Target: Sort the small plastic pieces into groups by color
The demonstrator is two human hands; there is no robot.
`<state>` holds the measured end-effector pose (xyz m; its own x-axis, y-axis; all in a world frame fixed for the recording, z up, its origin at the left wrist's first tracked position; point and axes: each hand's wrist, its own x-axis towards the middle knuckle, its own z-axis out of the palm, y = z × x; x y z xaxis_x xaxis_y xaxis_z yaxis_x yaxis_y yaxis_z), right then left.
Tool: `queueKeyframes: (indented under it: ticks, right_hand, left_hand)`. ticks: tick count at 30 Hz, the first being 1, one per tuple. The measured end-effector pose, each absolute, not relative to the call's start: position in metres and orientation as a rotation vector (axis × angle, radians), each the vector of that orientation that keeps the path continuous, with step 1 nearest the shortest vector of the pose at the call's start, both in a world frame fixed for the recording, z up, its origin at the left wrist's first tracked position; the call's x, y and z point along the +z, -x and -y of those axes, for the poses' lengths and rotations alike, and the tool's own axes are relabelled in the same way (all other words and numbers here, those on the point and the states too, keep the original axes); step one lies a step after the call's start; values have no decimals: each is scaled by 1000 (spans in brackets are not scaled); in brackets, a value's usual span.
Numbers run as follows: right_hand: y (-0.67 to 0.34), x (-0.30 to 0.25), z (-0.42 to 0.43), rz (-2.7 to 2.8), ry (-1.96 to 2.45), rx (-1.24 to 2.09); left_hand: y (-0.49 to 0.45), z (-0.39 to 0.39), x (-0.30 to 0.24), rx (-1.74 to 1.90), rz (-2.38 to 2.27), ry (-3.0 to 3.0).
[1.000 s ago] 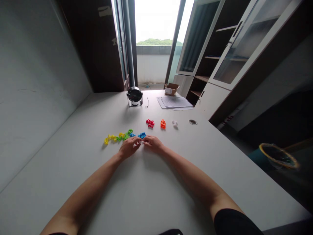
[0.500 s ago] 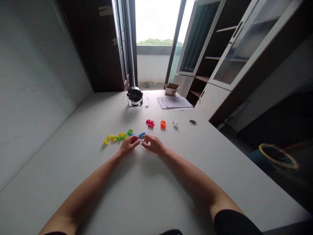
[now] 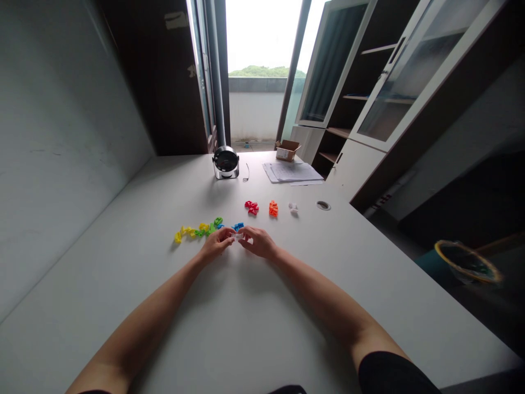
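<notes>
Small white plastic pieces [image 3: 237, 236] are pinched at the fingertips between my two hands; their exact shape is too small to tell. My left hand [image 3: 216, 243] closes on them from the left, and my right hand [image 3: 259, 242] grips from the right, with both sets of fingertips nearly meeting. Just beyond the hands lie blue pieces [image 3: 238, 226], partly hidden by my fingers. Green pieces [image 3: 212, 227] and yellow pieces [image 3: 188, 232] stretch off to the left in an uneven row.
Further back on the white table [image 3: 246, 317] sit small piles of red pieces [image 3: 251, 207], orange pieces [image 3: 273, 209] and white pieces [image 3: 293, 208]. Behind are a round black device on a stand [image 3: 226, 162], papers [image 3: 293, 172] and a cardboard box [image 3: 287, 150]. A cable hole [image 3: 324, 206] lies right.
The white pieces between my fingertips have turned slightly, and my fingers have shifted a little around them. The coloured pieces on the table have not moved.
</notes>
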<state>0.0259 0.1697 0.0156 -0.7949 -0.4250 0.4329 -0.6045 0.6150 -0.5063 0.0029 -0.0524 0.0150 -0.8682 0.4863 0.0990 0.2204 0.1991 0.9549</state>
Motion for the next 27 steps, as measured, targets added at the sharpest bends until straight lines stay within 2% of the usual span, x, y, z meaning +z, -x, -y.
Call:
queueKeyframes:
  ticks: [21,27]
  right_hand:
    - [-26,20,-170,2610,-804,1023]
    - [-24,19,-169,2634,-796,1023]
  left_hand:
    - [-10,51,22,1651,-2311,-753]
    - [-12,51,26,1529,-2418,-826]
